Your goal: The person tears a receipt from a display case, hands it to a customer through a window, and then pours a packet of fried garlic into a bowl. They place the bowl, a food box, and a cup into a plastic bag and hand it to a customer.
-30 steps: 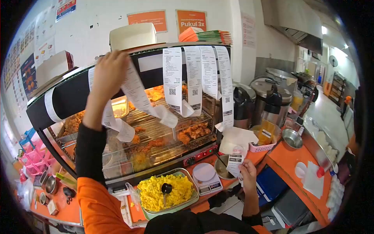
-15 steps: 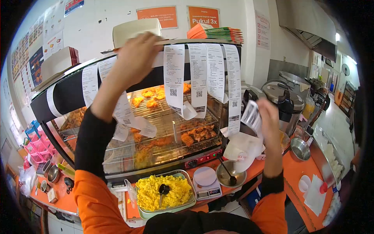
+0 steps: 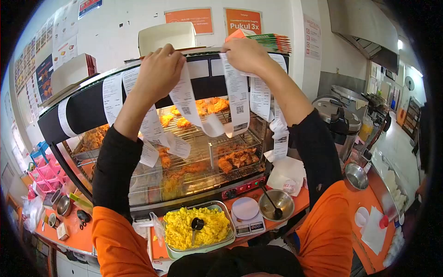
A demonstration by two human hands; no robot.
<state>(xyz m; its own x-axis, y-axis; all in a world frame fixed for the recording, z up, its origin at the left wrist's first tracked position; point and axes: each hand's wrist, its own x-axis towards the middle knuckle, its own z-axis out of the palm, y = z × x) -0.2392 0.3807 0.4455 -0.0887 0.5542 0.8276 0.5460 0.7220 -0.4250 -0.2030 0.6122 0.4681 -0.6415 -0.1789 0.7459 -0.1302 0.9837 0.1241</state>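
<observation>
Left hand [image 3: 161, 71] at top edge of food warmer [image 3: 86, 114] — fingers pinching upper end of long receipt [image 3: 184, 94], strip hanging down front, lower end curled. Right hand [image 3: 248, 56] near it — fingers narrow, gripping top of second receipt [image 3: 237, 94]. Fried chicken [image 3: 238, 160] inside warmer; scale [image 3: 246, 209] on counter [image 3: 302, 201].
</observation>
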